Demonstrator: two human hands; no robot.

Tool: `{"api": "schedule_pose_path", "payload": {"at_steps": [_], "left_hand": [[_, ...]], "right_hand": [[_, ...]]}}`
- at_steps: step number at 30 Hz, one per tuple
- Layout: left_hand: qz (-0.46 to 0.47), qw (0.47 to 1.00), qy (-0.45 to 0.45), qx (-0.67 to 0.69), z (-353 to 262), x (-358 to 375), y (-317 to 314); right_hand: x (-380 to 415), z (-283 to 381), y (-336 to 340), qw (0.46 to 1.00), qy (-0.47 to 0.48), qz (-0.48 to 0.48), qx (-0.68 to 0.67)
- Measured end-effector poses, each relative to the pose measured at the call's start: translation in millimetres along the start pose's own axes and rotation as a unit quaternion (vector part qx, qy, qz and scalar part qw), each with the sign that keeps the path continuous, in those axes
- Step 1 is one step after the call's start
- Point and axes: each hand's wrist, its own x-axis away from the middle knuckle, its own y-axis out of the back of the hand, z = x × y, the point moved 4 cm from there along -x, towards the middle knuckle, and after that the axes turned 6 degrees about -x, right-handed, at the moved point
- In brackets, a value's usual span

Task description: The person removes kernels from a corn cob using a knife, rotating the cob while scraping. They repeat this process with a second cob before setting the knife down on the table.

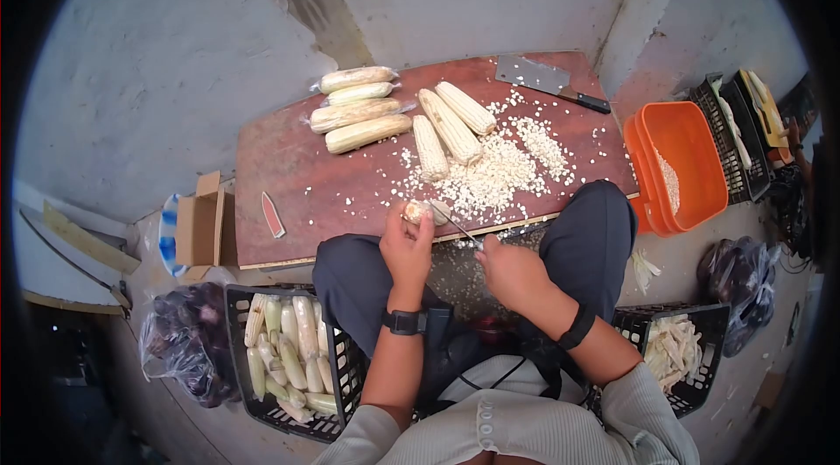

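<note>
My left hand (408, 242) is closed around a corn cob (416, 210) at the front edge of the red-brown table (297, 176). A knife (458, 227) is gripped by its handle in my right hand (509, 269), its blade reaching up to the cob. Just beyond my hands lies a heap of loose kernels (499, 174). Behind it rest three peeled cobs (450, 126). Several more cobs (363, 115), some in clear plastic, lie side by side farther left. The handle is mostly hidden in my fingers.
A cleaver (547, 80) lies at the table's back right. Orange tubs (687, 163) stand at the right. On the floor are a crate of corn (350, 377), a crate of husks (713, 351), a cardboard box (199, 224) and filled plastic bags (188, 342).
</note>
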Motion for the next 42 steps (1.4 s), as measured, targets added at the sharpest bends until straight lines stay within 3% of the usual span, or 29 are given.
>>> {"api": "schedule_pose_path", "payload": {"at_steps": [4, 12, 19, 22, 28, 32, 33, 42], "left_hand": [[0.01, 1.0, 0.013, -0.014, 5, 2, 2], [0.036, 0.996, -0.054, -0.056, -6, 9, -1], [0.012, 0.998, -0.032, -0.044, -2, 7, 4], [0.046, 0.997, -0.037, -0.058, -5, 7, 2], [0.117, 0.973, -0.172, -0.099, -26, 20, -11], [0.1, 0.986, -0.095, -0.09, -17, 15, -10], [0.1, 0.983, -0.124, -0.088, -16, 16, -12], [0.04, 0.992, -0.104, -0.054, -7, 21, -8]], "right_hand": [[-5, 4, 0, 1.0, 0.012, -0.011, -0.004], [-14, 14, 5, 0.996, 0.057, -0.059, -0.025], [0, 17, 5, 1.0, 0.025, -0.009, -0.007], [2, 13, 7, 1.0, -0.003, 0.008, 0.001], [-27, -14, -20, 1.0, 0.011, -0.02, -0.003], [-49, -7, -25, 1.0, -0.007, 0.005, -0.023], [-53, -7, -24, 0.999, -0.013, 0.014, -0.028], [-64, -15, -29, 0.986, -0.005, -0.043, -0.16]]}}
